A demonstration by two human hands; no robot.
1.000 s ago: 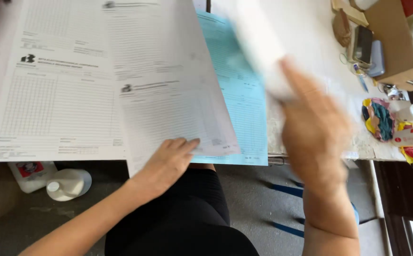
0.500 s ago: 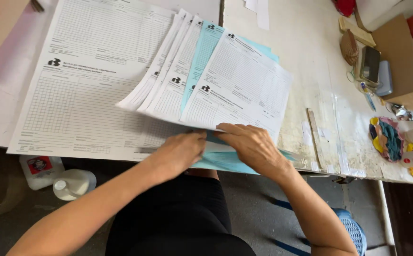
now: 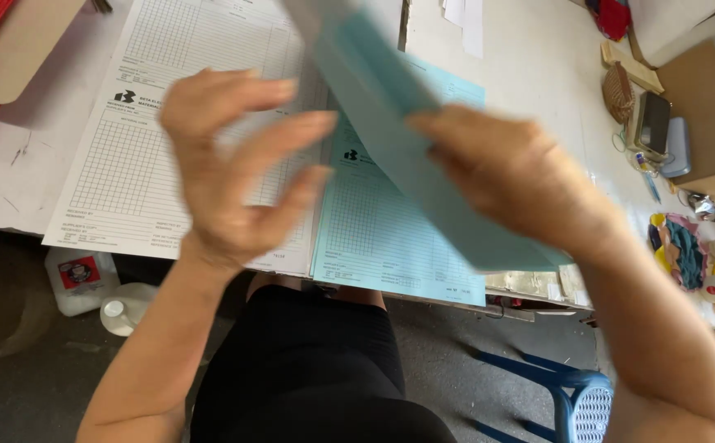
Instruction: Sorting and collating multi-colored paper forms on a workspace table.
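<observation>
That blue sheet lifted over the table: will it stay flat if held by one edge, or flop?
Probably flop. The blue sheet is thin paper, and it already slopes in a long span from the right hand. It looks very light, so a draught or a quick move could swing it. The left hand is open beside it; support from both sides would likely steady it.

Bare left hand and bare right hand, no rings or watch visible, forearms uncovered with no sleeves in view, black garment below the hands, both hands motion-blurred
</observation>
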